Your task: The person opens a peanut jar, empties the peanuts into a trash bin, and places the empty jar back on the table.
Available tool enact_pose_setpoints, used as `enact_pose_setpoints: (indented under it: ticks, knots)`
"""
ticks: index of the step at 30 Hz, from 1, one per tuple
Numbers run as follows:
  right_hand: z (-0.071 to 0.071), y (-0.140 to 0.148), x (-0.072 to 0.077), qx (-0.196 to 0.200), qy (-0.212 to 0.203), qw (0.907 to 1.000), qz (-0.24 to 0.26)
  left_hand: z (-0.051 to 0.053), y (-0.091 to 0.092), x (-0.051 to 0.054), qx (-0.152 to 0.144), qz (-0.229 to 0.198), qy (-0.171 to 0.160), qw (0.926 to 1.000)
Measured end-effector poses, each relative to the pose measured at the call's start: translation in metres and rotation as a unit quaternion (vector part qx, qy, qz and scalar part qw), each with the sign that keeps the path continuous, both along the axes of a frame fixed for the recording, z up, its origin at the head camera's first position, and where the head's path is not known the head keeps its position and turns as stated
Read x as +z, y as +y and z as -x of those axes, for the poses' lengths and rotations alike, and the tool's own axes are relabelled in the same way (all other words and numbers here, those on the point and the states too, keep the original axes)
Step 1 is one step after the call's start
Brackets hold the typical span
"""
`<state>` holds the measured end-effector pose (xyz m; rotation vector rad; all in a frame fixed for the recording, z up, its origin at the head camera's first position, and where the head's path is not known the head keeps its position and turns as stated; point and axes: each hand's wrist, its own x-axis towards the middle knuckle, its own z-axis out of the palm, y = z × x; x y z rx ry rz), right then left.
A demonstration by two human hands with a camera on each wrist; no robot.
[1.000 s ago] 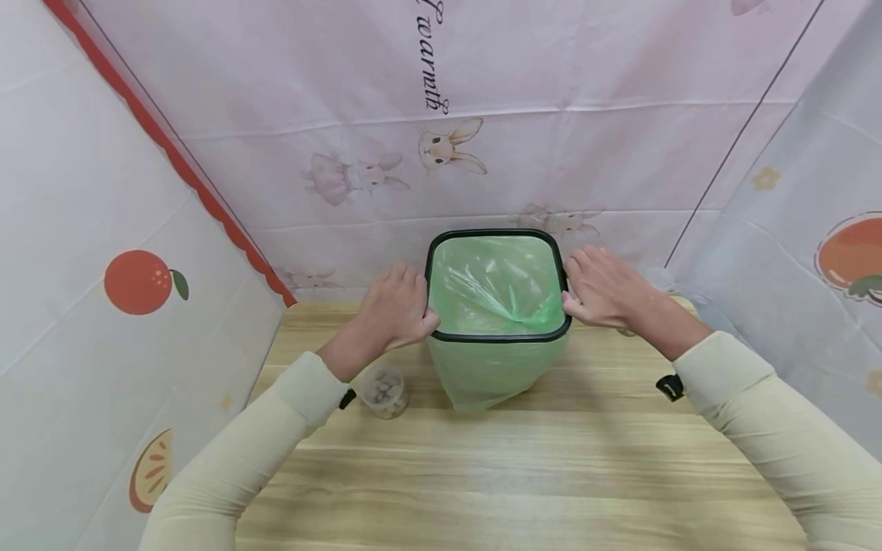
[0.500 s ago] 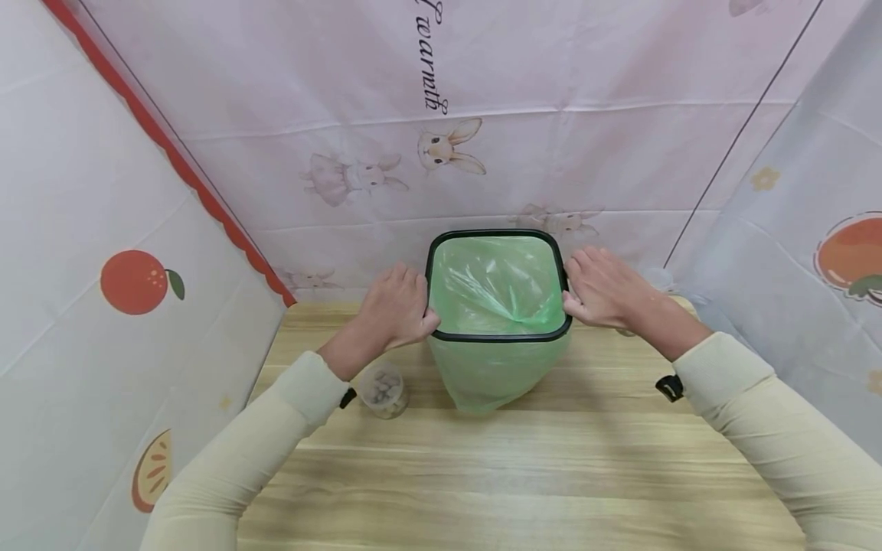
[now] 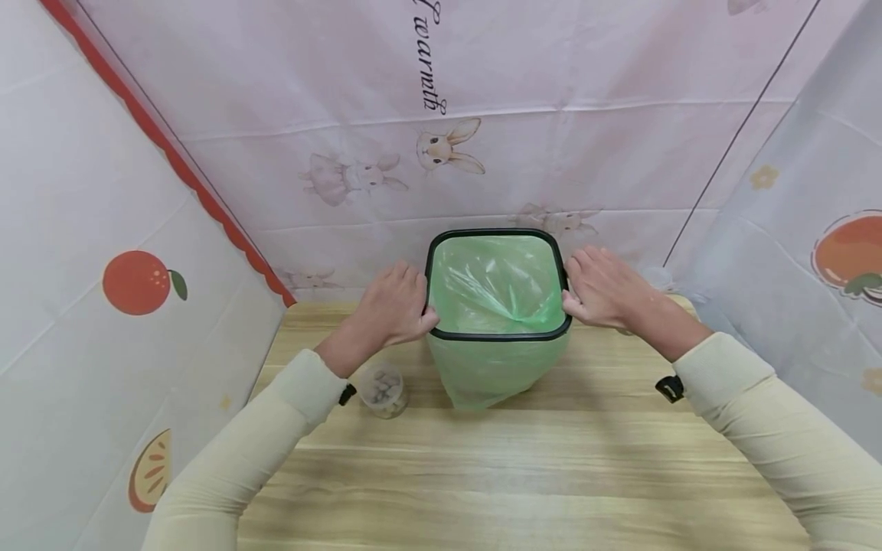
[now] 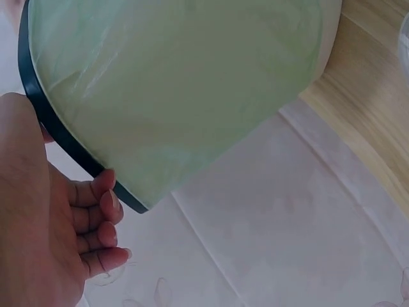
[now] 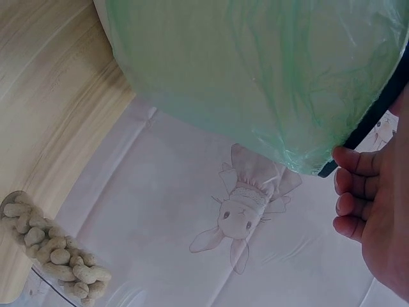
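A trash can with a black rectangular rim stands on the table, lined with a translucent green trash bag. The bag also hangs down over the outside. At the left side of the rim, my left hand grips it, thumb at the inner edge. My right hand holds the opposite side in the same manner. From the left wrist view, curled fingertips touch the rim's underside, beside the bag. In the right wrist view, the fingertips sit against the rim's corner, where the bag is wrinkled.
A clear round tub with small nut-like pieces stands by my left forearm. Peanuts in a clear container show in the right wrist view. Behind the trash can rises a rabbit-print cloth wall; the wood-grain table extends in front.
Both hands stay on the rim. The lower edge of the bag shifts very slightly; little else differs.
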<state>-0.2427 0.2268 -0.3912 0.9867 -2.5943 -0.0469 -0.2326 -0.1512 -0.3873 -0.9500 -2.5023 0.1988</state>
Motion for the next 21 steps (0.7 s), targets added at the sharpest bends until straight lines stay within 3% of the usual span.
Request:
enact_pose_setpoints:
  ticks: [7, 21]
  knots:
    - [-0.0026, 0.0014, 0.0028, -0.006, -0.007, 1.0, -0.003, 0.0034, -0.002, 0.0059, 0.008, 0.014, -0.061, 0.998]
    - [-0.0048, 0.0015, 0.0037, -0.02, -0.025, 0.9995, 0.001, 0.0045, -0.006, 0.0092, -0.001, 0.025, -0.067, 0.9974]
